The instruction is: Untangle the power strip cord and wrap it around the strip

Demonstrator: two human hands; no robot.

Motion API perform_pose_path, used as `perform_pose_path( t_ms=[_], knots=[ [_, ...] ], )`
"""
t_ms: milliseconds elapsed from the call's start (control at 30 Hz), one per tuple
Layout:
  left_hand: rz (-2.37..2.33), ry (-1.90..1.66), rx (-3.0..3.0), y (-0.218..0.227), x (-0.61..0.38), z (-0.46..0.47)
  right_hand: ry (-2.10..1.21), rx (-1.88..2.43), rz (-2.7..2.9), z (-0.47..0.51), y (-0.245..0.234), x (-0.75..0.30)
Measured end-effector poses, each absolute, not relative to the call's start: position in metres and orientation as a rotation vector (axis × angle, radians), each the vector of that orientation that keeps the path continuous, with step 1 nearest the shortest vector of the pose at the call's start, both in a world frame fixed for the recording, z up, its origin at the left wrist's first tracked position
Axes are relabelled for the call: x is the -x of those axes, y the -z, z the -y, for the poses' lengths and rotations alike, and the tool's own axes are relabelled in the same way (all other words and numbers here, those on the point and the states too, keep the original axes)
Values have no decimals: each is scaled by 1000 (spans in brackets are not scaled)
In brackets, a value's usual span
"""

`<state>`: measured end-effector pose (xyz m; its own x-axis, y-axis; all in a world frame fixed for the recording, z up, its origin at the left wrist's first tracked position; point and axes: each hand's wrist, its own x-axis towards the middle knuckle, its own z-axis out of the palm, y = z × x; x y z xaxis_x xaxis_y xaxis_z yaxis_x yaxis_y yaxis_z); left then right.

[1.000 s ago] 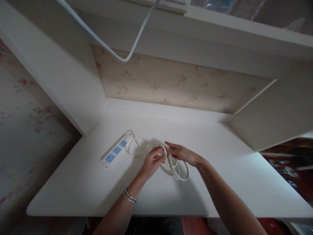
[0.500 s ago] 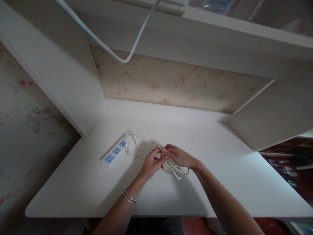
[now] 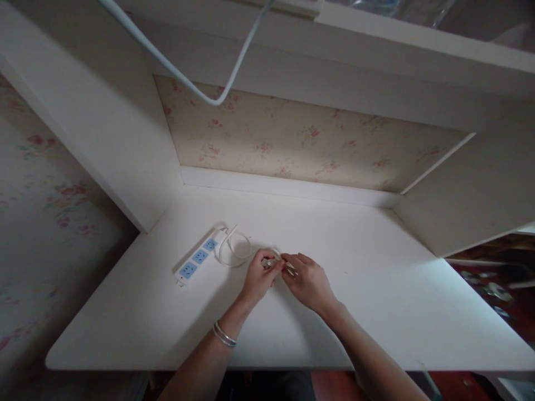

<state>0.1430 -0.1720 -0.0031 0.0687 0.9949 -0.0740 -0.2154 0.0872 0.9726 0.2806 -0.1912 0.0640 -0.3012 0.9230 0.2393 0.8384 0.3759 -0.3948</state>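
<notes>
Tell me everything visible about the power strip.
The power strip is a narrow white bar, apparently plastic, with three blue socket panels in a row and a red dot at its near end. It lies slantwise on the desk, sockets up, nothing plugged in. A white cord leaves its far end. Neither the left hand nor the right hand touches it.

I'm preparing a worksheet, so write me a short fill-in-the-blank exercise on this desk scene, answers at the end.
The strip has ____ blue panels.
The desk is coloured ____.
The left grip and right grip hold the cord; farther from the strip is the ____ one.

Missing words: three; white; right.
</notes>
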Motion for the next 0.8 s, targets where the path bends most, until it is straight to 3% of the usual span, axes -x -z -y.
perform_pose_path(
  t_ms=[300, 467, 600, 800],
  knots=[
    [-993, -1430, -631, -10, -128, 165, -505, 1700, 1739, 154, -44, -314],
    [-745, -1564, -258, -14, -102, 160, -623, 1748, 1344, 135, -31, -349],
    [-500, -1492, -108, -16, -88, 162, -915, 1588, 1028, 128, -23, -366],
    [-462, -1382, -106, -18, -94, 166, -1010, 1338, 811, 120, -24, -368]
  ],
)
